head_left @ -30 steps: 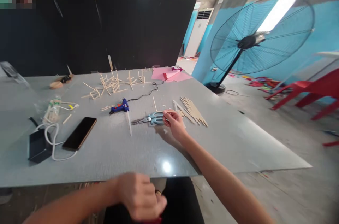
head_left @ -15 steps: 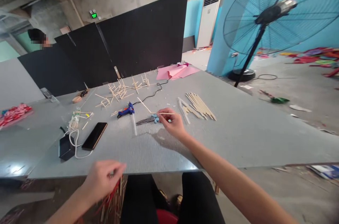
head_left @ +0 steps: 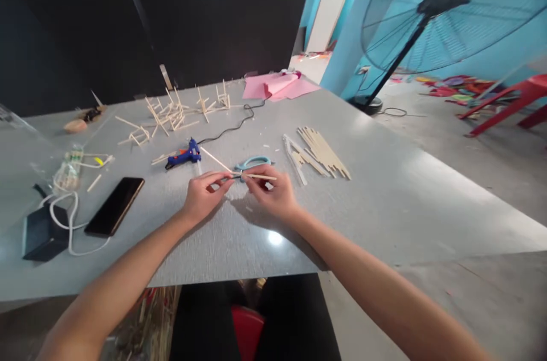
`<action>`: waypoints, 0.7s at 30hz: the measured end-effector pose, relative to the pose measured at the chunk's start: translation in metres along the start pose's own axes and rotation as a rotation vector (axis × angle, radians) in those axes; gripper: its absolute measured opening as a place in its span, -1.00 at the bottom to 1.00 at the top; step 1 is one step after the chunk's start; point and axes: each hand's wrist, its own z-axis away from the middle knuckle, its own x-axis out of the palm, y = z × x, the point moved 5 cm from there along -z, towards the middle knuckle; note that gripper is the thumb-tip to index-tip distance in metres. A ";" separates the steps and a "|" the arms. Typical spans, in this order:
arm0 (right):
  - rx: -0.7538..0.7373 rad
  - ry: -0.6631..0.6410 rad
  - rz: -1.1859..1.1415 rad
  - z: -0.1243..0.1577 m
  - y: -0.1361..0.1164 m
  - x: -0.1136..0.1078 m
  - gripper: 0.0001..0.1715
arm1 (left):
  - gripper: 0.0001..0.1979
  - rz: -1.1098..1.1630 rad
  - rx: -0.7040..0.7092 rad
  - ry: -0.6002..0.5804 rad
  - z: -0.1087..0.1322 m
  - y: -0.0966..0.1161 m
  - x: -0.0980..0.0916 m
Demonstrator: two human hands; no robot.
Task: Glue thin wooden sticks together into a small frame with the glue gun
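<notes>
Both my hands meet over the middle of the grey table point(head_left: 384, 201). My right hand point(head_left: 269, 195) pinches a thin wooden stick point(head_left: 260, 177) that points right. My left hand point(head_left: 204, 195) is closed in a pinch at the stick's left end, beside the tips of the light blue scissors point(head_left: 252, 163) lying just behind my fingers. A second long stick point(head_left: 213, 159) slants up to the left behind my left hand. The blue glue gun point(head_left: 183, 156) lies further left with its black cord trailing back.
A pile of sticks point(head_left: 318, 154) lies to the right. Small stick frames point(head_left: 171, 116) and pink paper point(head_left: 277, 86) sit at the back. A black phone point(head_left: 114, 206), a black box point(head_left: 39, 233) with white cable are at left. A large fan point(head_left: 444, 8) stands right.
My left hand rose from below the table edge and joined my right hand at the stick. The view swung down and closer to the table.
</notes>
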 end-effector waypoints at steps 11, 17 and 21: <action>-0.049 0.022 0.008 0.011 0.000 0.001 -0.92 | -0.91 -0.024 0.087 0.152 0.010 0.006 0.002; -0.058 0.025 0.030 0.012 0.000 0.000 -0.92 | -0.91 -0.041 0.105 0.171 0.012 0.008 0.003; -0.081 0.015 0.068 0.014 -0.001 0.000 -0.93 | -0.94 -0.050 0.115 0.168 0.012 0.007 0.003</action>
